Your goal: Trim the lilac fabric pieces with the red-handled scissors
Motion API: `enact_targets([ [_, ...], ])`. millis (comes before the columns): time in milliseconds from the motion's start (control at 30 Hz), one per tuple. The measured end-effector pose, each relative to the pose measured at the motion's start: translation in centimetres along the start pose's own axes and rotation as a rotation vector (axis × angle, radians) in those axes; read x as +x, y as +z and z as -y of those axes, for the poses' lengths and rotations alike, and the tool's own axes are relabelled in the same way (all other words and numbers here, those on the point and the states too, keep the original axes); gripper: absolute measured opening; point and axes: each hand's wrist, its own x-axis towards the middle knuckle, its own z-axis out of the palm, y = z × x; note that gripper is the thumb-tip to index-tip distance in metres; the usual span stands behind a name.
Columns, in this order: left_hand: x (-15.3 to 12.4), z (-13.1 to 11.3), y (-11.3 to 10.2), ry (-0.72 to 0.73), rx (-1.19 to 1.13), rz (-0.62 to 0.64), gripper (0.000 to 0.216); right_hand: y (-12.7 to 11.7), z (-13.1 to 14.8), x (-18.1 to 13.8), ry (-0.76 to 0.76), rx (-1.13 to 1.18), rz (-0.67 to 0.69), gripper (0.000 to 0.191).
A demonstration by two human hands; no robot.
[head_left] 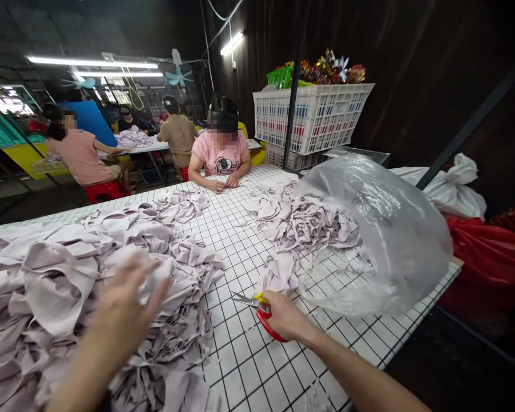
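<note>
Head camera: the right hand [285,315] grips red-handled scissors [257,309] low over the gridded worktop [249,366], while the left hand [126,312], fingers spread and holding nothing, hovers above the pale fabric pile [60,274], whose scraps look light, limp and best pinched at an edge.

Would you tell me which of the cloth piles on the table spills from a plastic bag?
The pile beyond the right hand, partly inside the clear bag; the large left pile lies bare.
</note>
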Motion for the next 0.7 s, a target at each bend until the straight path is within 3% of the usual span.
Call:
enact_targets([
  [100,-3.8,-4.7,5.0,-0.051,-0.286,0.444,0.04,-1.9,-1.2,-1.8,0.124,0.052,-0.041,0.007],
  [167,-5.7,-6.0,8.5,-0.117,-0.417,0.591,0.039,-4.1,-2.9,-1.0,0.249,0.032,-0.163,0.014],
  [300,-6.9,-7.5,14.5,-0.129,-0.486,0.538,0.043,-6.6,-5.2,3.2,0.347,-0.029,-0.319,0.018],
  [500,-4.3,-10.9,21.0,-0.157,-0.443,0.391,0.054,-4.1,-3.7,9.6,0.279,-0.023,-0.279,0.024],
  [600,-3.5,-11.1,22.5,-0.16,-0.446,0.392,0.038,-4.1,-3.1,11.1,0.26,0.011,-0.259,0.024],
  [700,-3.8,-10.4,22.3,-0.157,-0.476,0.387,0.016,-5.6,-3.1,10.9,0.21,0.087,-0.29,0.02],
])
